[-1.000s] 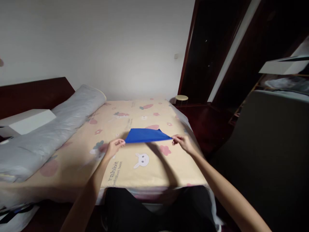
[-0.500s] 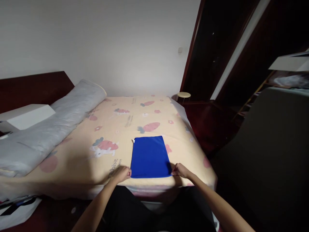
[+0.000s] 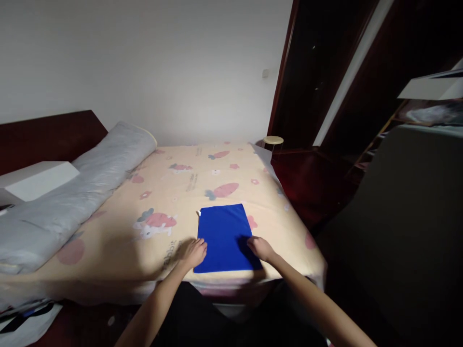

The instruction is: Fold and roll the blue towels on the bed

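A flat blue cloth point(image 3: 226, 224) lies on the bed near its front edge, with a small white tag at its upper left side. My left hand point(image 3: 195, 252) rests at the cloth's left edge, its loosely bent fingers over the fabric. At the right edge is my right hand point(image 3: 261, 248), fingers loosely curled over the cloth and casting a shadow on it. Neither hand appears to pinch the fabric. The lower corners of the cloth are in plain view.
The bed point(image 3: 170, 178) has a cream sheet printed with rabbits and carrots. Along its left side lies a long grey roll point(image 3: 97, 168) with a white box point(image 3: 39, 178) on it. A stool point(image 3: 273, 140) stands beyond the far right corner. A dark panel point(image 3: 405, 207) is at right.
Both hands have let go of the cloth's lower corners. They have moved forward and slightly inward along its sides. The cloth's near edge now lies flat and a little closer to me.
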`<state>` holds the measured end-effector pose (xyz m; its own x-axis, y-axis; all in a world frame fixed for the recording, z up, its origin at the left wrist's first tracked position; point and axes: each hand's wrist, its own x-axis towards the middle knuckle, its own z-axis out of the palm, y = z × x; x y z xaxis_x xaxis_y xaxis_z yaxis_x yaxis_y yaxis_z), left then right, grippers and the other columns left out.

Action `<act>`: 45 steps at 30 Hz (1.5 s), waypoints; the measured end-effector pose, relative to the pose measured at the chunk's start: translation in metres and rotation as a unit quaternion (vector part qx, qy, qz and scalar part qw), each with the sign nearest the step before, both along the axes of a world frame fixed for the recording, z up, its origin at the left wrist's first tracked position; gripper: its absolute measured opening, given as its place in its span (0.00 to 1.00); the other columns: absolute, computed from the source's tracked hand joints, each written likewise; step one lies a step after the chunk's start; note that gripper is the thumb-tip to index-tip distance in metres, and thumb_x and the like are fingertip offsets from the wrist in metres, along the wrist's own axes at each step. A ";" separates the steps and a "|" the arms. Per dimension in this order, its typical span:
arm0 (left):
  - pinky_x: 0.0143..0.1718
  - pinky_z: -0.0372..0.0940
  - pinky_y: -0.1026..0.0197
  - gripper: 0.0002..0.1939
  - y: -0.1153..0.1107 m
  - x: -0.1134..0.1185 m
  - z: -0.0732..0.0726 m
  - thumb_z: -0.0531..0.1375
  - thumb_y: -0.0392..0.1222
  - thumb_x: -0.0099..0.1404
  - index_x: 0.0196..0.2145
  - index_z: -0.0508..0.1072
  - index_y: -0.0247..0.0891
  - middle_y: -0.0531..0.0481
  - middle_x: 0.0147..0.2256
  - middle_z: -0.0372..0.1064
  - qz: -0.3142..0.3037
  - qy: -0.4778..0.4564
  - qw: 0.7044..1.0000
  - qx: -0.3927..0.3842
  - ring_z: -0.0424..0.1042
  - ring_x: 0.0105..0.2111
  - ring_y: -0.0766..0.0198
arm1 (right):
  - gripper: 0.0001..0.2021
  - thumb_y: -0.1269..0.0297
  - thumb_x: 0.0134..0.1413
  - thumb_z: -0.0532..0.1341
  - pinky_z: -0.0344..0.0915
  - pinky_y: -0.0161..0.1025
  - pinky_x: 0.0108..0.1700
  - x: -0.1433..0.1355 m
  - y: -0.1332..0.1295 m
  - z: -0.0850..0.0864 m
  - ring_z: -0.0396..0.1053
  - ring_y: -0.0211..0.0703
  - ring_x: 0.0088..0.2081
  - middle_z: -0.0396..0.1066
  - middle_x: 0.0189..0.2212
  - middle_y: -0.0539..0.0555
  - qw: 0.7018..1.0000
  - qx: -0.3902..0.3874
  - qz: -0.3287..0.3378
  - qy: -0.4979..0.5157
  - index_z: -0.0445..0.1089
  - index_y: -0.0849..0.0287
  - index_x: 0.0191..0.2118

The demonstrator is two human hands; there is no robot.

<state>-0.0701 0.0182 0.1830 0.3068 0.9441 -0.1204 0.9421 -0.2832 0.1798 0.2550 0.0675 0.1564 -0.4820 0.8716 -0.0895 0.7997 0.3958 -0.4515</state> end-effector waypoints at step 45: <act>0.68 0.45 0.46 0.32 -0.031 0.014 -0.097 0.42 0.35 0.68 0.68 0.40 0.41 0.50 0.68 0.47 0.167 0.072 0.964 0.196 0.46 0.68 0.60 | 0.27 0.61 0.68 0.39 0.42 0.51 0.68 -0.069 -0.035 -0.069 0.40 0.45 0.69 0.44 0.69 0.57 0.986 0.145 -0.083 0.000 0.46 0.61 0.69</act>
